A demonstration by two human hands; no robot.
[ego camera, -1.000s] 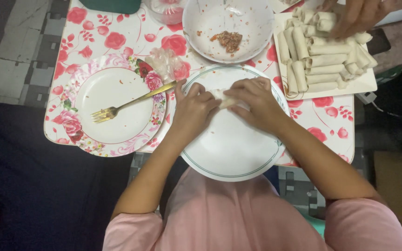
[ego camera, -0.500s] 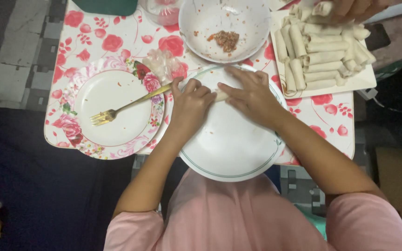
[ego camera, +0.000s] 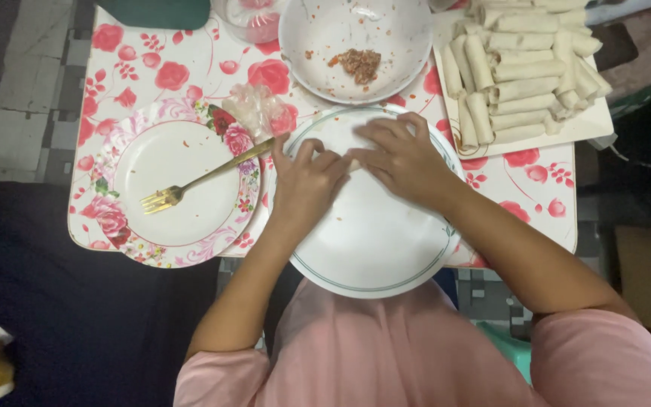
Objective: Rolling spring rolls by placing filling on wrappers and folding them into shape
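My left hand and my right hand rest side by side on a large white plate with a thin green rim. Their fingers press down on a pale wrapper roll that lies across the far part of the plate, mostly hidden under them. Just beyond the plate stands a white bowl holding a small heap of brown minced filling. A white tray at the far right carries several finished pale rolls.
A flowered plate with a gold fork lies to the left on the small rose-patterned table. A crumpled clear plastic bag, a clear cup and a dark green thing sit along the far side. Tiled floor lies beyond.
The other person's hand that reached over the tray of rolls at the top right has gone out of view. My own hands stay pressed on the roll, shifted slightly.
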